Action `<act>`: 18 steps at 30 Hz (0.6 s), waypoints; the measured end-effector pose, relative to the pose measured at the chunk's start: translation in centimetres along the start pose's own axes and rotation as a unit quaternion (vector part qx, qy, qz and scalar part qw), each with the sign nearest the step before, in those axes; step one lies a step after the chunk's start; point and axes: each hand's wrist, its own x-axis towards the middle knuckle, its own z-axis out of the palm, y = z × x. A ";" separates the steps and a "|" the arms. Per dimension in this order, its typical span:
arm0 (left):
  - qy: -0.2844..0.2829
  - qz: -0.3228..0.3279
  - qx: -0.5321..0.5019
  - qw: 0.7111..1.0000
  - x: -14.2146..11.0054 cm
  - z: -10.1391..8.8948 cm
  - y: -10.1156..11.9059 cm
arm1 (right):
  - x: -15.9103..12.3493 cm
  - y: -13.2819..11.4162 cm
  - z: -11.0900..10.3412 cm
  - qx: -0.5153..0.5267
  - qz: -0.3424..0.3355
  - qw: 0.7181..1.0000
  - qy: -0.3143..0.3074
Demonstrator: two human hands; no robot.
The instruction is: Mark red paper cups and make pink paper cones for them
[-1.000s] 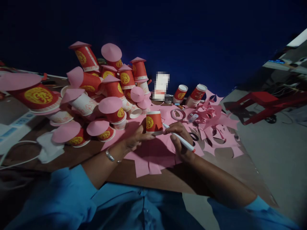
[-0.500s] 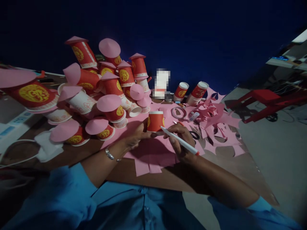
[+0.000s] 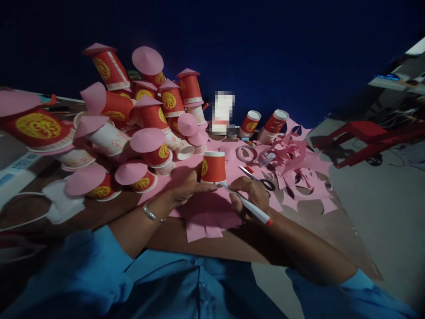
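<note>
A red paper cup [image 3: 213, 167] with a gold emblem stands upside down on a sheet of pink paper [image 3: 206, 212]. My left hand [image 3: 186, 186] is closed round the cup's base and holds it down. My right hand [image 3: 251, 199] grips a white pen [image 3: 247, 204] with a red end, its tip touching the paper at the cup's rim. A silver bracelet sits on my left wrist.
A heap of red cups topped with pink paper cones [image 3: 133, 115] fills the table's left half. Scissors [image 3: 257, 177], a tape roll [image 3: 246, 154], two lying cups [image 3: 262, 125] and pink offcuts [image 3: 299, 170] lie to the right. A red stool [image 3: 361, 137] stands beyond the table edge.
The pen tip has moved from the cup's right side round to its near rim. The cup and my left hand have stayed in nearly the same place.
</note>
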 end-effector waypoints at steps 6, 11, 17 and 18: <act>-0.015 -0.018 -0.021 1.000 -0.1 0.0 -0.1 | 0.1 0.1 0.0 0.000 -0.007 1.000 0.005; -0.006 -0.018 -0.024 1.000 -0.1 0.4 0.1 | 0.2 0.1 -0.1 -0.010 0.005 1.000 -0.005; -0.008 -0.012 -0.029 0.999 0.0 0.5 0.0 | 0.2 0.2 0.1 -0.026 0.002 1.000 -0.008; -0.009 -0.011 -0.030 0.999 0.0 0.4 -0.1 | 0.2 0.2 0.1 -0.032 0.003 0.999 -0.011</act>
